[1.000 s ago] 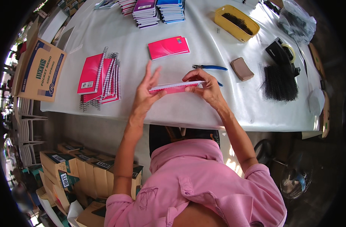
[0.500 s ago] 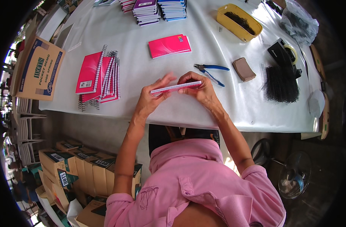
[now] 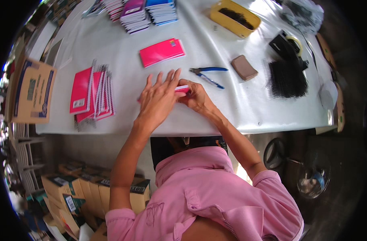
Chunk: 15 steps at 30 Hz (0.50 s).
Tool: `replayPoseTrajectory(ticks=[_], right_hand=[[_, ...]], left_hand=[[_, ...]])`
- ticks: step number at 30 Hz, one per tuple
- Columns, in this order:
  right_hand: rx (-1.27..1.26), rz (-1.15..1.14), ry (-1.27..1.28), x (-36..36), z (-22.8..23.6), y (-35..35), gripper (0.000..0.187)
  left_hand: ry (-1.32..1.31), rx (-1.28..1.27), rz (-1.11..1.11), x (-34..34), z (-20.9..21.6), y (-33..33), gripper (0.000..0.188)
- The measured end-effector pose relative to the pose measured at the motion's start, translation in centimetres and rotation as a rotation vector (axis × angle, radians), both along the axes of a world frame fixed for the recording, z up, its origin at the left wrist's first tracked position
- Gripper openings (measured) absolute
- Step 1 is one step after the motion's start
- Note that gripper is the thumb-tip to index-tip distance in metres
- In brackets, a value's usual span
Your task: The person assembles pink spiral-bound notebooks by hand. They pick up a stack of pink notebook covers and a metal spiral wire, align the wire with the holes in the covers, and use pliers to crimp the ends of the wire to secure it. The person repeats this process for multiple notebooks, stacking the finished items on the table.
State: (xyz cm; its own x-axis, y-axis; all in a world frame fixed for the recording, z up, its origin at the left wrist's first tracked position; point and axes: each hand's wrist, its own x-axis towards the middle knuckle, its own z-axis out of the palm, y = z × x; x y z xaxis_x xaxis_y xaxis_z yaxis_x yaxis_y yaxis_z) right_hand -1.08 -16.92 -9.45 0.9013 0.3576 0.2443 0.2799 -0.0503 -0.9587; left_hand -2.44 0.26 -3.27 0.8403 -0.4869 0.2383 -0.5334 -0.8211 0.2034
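Since half-second-earlier frame, pink booklet (image 3: 182,89) lowered flat onto worktop (image 3: 231,108); left hand (image 3: 159,98) now spread over it, fingers extended, pressing down. Right hand (image 3: 196,98) pinches booklet's right end, fingers curled. Booklet at near worktop edge, mostly hidden. Risk: uneven pressure could skew pages or push booklet off edge. Beyond: blue-handled pliers (image 3: 207,72), brown block (image 3: 243,67), pink notebook (image 3: 162,52), black coil bundle (image 3: 287,78).
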Motion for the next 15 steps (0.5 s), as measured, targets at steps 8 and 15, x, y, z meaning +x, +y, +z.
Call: replayPoseTrajectory(ticks=[8, 15], right_hand=[[-1.126, -1.152, -0.462, 7.1, 1.0, -24.7, 0.012], [-1.102, -0.879, -0.043, 9.4, 0.7, -32.2, 0.022]], left_hand=[[0.287, 0.053, 0.034, -0.3, 2.6, -1.0, 0.054], [0.203, -0.105, 0.059, -0.5, 1.8, -1.1, 0.059]])
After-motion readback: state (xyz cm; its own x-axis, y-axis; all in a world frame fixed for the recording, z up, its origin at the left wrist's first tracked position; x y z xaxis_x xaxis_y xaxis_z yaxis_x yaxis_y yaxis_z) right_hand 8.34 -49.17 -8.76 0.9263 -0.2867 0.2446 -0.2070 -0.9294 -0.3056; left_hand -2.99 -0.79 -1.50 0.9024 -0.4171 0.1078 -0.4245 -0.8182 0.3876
